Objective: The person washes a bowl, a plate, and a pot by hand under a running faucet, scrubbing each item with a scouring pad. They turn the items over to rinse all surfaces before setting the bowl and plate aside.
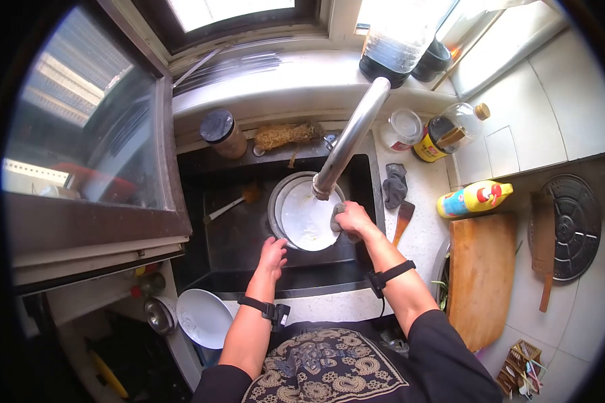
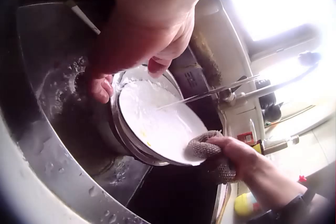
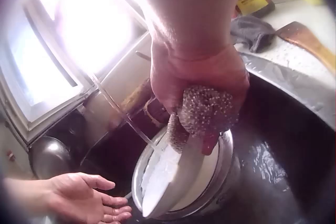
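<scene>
My right hand [image 1: 353, 219] grips a grey, grainy scrubbing cloth [image 3: 207, 109] folded over the rim of a white plate [image 1: 306, 218]. In the right wrist view the plate is tilted, its rim rising out of a round metal pot [image 3: 227, 174]. A thin stream of water [image 2: 210, 94] falls onto the plate, and a small yellow bit lies on its face. My left hand [image 1: 273, 257] is at the near left side of the pot. Palm turned up and fingers loosely extended, the left hand [image 3: 86, 200] holds nothing in the right wrist view.
A metal faucet [image 1: 356, 131] arches over the black sink [image 1: 228, 242]. A white-handled brush [image 1: 225, 209] lies at the sink's left. A dark cloth [image 1: 394, 185] and wooden spatula [image 1: 403, 221] lie along the right edge. A white bowl [image 1: 205, 319] stands at front left, below an open window [image 1: 91, 127].
</scene>
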### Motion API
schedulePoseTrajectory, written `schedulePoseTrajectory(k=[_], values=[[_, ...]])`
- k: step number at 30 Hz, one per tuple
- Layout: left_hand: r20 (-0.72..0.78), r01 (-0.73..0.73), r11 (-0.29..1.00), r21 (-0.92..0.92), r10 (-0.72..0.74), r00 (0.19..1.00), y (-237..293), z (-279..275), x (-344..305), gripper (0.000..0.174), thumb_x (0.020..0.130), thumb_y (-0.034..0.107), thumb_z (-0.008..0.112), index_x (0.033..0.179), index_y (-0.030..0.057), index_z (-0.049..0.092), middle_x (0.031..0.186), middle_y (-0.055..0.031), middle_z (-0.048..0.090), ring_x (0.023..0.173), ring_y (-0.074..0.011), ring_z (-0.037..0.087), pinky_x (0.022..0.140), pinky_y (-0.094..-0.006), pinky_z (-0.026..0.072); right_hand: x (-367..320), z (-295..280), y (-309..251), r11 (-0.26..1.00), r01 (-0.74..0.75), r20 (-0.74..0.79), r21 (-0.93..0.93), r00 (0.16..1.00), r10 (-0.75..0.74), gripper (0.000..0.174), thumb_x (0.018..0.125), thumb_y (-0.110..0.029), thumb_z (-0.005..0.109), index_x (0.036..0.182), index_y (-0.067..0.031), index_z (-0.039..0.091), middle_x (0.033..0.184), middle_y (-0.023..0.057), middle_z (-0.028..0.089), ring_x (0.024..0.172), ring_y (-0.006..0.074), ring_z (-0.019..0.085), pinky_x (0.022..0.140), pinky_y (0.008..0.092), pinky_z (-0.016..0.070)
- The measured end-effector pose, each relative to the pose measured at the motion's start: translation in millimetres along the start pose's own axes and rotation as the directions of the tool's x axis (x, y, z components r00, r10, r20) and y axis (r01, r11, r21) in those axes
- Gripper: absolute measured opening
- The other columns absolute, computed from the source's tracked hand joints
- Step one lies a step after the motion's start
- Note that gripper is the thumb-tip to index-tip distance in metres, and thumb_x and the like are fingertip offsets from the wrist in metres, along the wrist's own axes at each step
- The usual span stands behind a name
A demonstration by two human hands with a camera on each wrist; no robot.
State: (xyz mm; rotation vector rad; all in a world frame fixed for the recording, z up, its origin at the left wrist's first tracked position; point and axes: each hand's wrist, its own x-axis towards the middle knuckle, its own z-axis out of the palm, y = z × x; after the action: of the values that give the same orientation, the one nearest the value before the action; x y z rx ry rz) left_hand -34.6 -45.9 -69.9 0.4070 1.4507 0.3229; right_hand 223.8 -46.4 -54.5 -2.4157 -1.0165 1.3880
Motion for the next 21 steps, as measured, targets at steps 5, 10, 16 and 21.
schedulePoseTrajectory(k=[5, 10, 16, 21], values=[[-0.006, 0.0, 1.0, -0.007, 0.0, 1.0, 9.0, 12.0, -31.4, 0.071, 0.087, 0.025, 0.061, 0.146, 0.0062, 0.025, 0.143, -0.0156, 0.039, 0.131, -0.0329, 0.039, 0.106, -0.0524, 0.0314, -33.6, -22.6, 23.7, 0.969, -0.056, 0.19, 0.24, 0.982, 0.01, 0.025, 0.076, -0.015, 0.063, 0.092, 0.0012, 0.071, 0.081, 0.0116, 0.069, 0.07, 0.0213, 0.065, 0.063, 0.0358, 0.052], [0.435, 0.113, 0.934, -0.338, 0.048, 0.899, -10.1, -5.3, -17.0, 0.055, 0.089, 0.018, 0.052, 0.138, -0.0012, 0.035, 0.132, -0.0184, 0.049, 0.123, -0.0372, 0.048, 0.101, -0.0566, 0.0383, -63.2, -17.5, 28.1, 0.882, -0.098, 0.373, 0.461, 0.923, -0.092, 0.016, 0.079, -0.016, 0.065, 0.091, -0.0075, 0.07, 0.075, -0.0009, 0.063, 0.054, 0.0065, 0.048, 0.046, 0.0241, 0.0384], [0.387, -0.153, 0.897, -0.414, 0.326, 0.863, 9.1, -0.6, -45.7, 0.045, 0.09, 0.012, 0.046, 0.131, -0.0043, 0.042, 0.124, -0.0198, 0.054, 0.112, -0.0358, 0.057, 0.088, -0.0552, 0.0511, -73.9, -1.3, 13.0, 0.876, 0.396, -0.318, 0.276, 0.898, -0.306, 0.035, 0.081, -0.024, 0.069, 0.111, -0.0067, 0.062, 0.09, 0.0098, 0.069, 0.073, 0.0206, 0.065, 0.063, 0.0329, 0.0516], [0.4, -0.133, 0.878, -0.46, 0.338, 0.852, 15.4, 4.2, -61.8, 0.044, 0.096, 0.018, 0.045, 0.135, -0.0019, 0.038, 0.127, -0.0173, 0.054, 0.113, -0.0349, 0.057, 0.089, -0.0559, 0.0506, -106.8, 7.4, -35.1, 0.691, 0.621, -0.42, -0.37, 0.551, -0.721, 0.036, 0.079, -0.018, 0.069, 0.113, -0.0141, 0.059, 0.107, 0.0117, 0.062, 0.097, 0.0281, 0.064, 0.079, 0.039, 0.0534]])
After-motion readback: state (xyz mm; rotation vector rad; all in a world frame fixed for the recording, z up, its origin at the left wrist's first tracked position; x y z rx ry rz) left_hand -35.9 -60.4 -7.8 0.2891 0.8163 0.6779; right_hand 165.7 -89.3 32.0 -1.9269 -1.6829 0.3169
